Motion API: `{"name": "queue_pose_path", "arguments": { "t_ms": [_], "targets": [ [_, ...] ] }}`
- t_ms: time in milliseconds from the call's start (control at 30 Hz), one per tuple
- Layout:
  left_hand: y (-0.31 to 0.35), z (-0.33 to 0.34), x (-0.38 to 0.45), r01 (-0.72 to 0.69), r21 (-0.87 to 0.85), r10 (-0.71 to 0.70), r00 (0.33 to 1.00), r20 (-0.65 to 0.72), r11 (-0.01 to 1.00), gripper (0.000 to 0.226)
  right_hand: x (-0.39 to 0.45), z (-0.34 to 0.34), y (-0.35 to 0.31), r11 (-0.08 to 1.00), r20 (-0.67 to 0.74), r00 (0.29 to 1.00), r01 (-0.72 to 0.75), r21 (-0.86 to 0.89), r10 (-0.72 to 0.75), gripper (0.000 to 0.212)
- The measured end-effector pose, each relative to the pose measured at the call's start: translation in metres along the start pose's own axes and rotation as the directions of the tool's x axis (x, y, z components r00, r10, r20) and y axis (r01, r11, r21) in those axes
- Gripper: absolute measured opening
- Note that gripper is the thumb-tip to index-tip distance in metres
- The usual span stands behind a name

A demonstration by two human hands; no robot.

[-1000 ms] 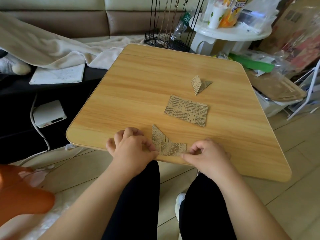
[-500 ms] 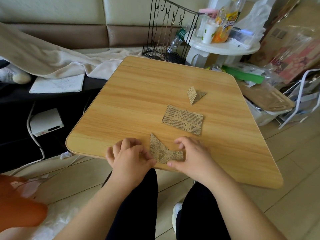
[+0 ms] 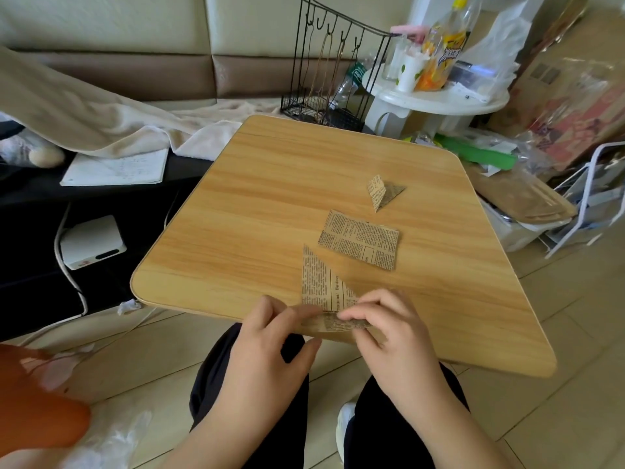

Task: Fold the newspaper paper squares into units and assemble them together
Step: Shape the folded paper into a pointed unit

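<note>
A: Newspaper unit (image 3: 319,289), half-folded, sits at the worktop's (image 3: 270,204) near edge, its pointed flap aimed at the far side.
B: Hands?
A: Left hand (image 3: 270,336) pinches the lower strip from the left; right hand (image 3: 385,330) pinches it from the right, fingers curled.
B: And the rest?
A: A flat newspaper square (image 3: 360,243) lies just beyond, mid-worktop; a finished folded unit (image 3: 384,194) rests further toward the far right corner.

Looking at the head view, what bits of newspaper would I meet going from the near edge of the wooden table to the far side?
The half-folded piece pinched by the left hand and right hand → the flat paper square → the small finished folded unit, all on the table.
</note>
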State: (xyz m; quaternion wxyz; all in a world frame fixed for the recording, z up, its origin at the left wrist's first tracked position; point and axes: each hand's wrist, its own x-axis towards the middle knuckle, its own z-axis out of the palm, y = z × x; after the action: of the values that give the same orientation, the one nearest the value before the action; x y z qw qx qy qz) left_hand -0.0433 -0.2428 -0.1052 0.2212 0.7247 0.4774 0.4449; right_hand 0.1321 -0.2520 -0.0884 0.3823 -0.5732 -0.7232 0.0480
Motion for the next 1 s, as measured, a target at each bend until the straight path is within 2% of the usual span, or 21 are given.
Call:
{"name": "queue_pose_path", "arguments": {
  "t_ms": [100, 167, 233, 300, 367, 433, 500, 567, 667, 767, 800, 900, 1000],
  "targets": [
    [0.005, 0.001, 0.006, -0.074, -0.031, 0.072, 0.996, -0.057, 0.997, 0.025, -0.009, -0.004, -0.004, 0.996, -0.076, 0.993, 0.089, -0.016, -0.09, 0.021],
    [0.006, -0.002, 0.009, -0.079, -0.093, 0.071, 0.994, -0.087, 0.993, 0.031, -0.014, -0.009, -0.003, 0.999, -0.123, 0.992, 0.026, 0.039, -0.021, 0.031],
    [0.009, -0.006, 0.012, -0.018, -0.232, -0.001, 0.997, -0.083, 0.973, 0.034, -0.016, -0.019, -0.003, 0.973, -0.13, 0.984, -0.09, 0.213, 0.12, 0.033],
    [0.014, -0.009, 0.016, 0.088, -0.425, -0.112, 0.993, -0.031, 0.901, 0.03, -0.016, -0.028, -0.007, 0.897, -0.061, 0.977, -0.162, 0.41, 0.204, 0.021],
    [0.019, -0.009, 0.02, 0.173, -0.562, -0.193, 0.981, 0.025, 0.809, 0.026, -0.017, -0.036, -0.015, 0.835, 0.034, 0.975, -0.206, 0.51, 0.22, 0.021],
    [0.024, -0.011, 0.025, 0.232, -0.632, -0.245, 0.967, 0.068, 0.74, 0.023, -0.018, -0.041, -0.022, 0.819, 0.114, 0.975, -0.221, 0.529, 0.19, 0.027],
    [0.027, -0.012, 0.03, 0.247, -0.679, -0.251, 0.963, 0.095, 0.691, 0.021, -0.019, -0.044, -0.028, 0.858, 0.105, 0.984, -0.175, 0.482, 0.142, 0.029],
    [0.031, -0.013, 0.032, 0.245, -0.705, -0.228, 0.966, 0.12, 0.666, 0.028, -0.018, -0.045, -0.03, 0.898, 0.028, 0.993, -0.116, 0.425, 0.115, 0.028],
    [0.037, -0.014, 0.028, 0.293, -0.703, -0.215, 0.956, 0.2, 0.648, 0.053, -0.015, -0.046, -0.031, 0.925, -0.115, 0.988, -0.05, 0.378, 0.101, 0.024],
    [0.042, -0.016, 0.018, 0.289, -0.656, -0.151, 0.954, 0.26, 0.697, 0.067, -0.015, -0.044, -0.031, 0.943, -0.158, 0.984, -0.03, 0.331, 0.087, 0.022],
    [0.043, -0.017, 0.016, 0.259, -0.633, -0.11, 0.958, 0.265, 0.729, 0.063, -0.015, -0.044, -0.031, 0.944, -0.154, 0.984, -0.033, 0.328, 0.088, 0.022],
    [0.05, -0.017, 0.015, 0.135, -0.527, -0.01, 0.972, 0.233, 0.839, 0.03, -0.015, -0.042, -0.032, 0.94, -0.14, 0.987, -0.029, 0.339, 0.081, 0.023],
    [0.053, -0.017, 0.017, 0.155, -0.568, -0.054, 0.98, 0.19, 0.808, 0.018, -0.015, -0.043, -0.033, 0.913, -0.12, 0.989, -0.029, 0.408, 0.084, 0.019]
  ]
}}
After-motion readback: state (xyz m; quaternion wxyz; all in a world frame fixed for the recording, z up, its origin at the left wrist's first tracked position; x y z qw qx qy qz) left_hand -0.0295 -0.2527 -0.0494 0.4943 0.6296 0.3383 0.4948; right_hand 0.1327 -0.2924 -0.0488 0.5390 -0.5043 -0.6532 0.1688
